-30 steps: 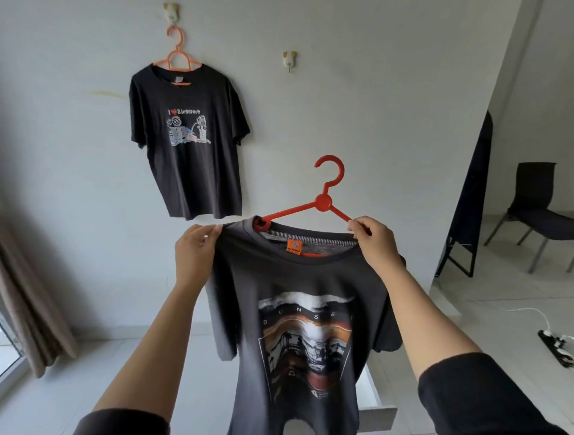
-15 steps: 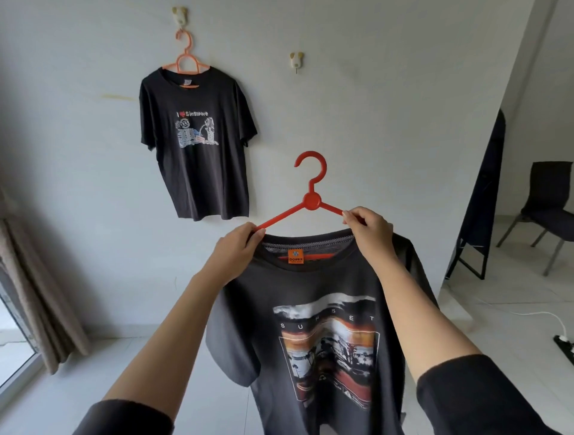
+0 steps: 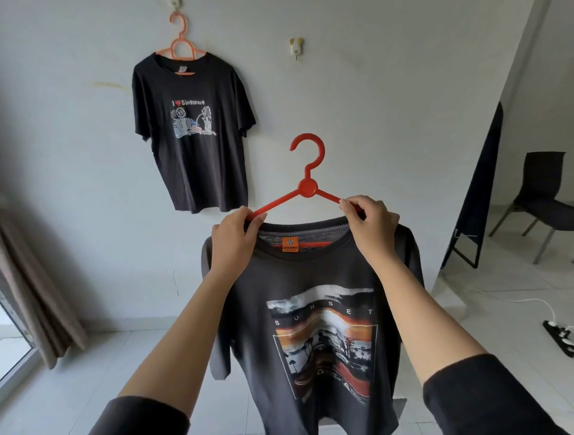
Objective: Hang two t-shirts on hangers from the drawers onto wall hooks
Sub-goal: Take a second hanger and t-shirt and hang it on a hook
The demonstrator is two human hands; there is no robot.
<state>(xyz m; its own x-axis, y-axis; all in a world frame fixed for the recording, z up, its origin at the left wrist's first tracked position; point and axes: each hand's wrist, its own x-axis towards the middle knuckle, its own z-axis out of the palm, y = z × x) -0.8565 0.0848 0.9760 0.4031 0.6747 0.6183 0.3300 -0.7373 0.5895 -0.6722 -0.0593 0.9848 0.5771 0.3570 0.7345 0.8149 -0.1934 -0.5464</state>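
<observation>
A dark grey sunset-print t-shirt (image 3: 316, 295) hangs on a red hanger (image 3: 307, 186) held up in front of me. My left hand (image 3: 237, 239) pinches the hanger's left arm and the collar. My right hand (image 3: 369, 223) pinches the hanger's right arm at the collar. A black t-shirt (image 3: 192, 130) on an orange hanger (image 3: 181, 40) hangs from a wall hook (image 3: 175, 3) at the upper left. A second wall hook (image 3: 296, 47) to its right is bare, above the red hanger's hook.
A brown curtain (image 3: 34, 285) and window are at the left. Through the opening on the right stand a black chair (image 3: 540, 198), a dark folded stand (image 3: 478, 198) and a power strip (image 3: 559, 337) with a white cable on the tiled floor.
My left hand moved from the shirt's shoulder to the hanger's left arm at the collar. The shirt now sits squarely on the hanger, which is level and a bit higher.
</observation>
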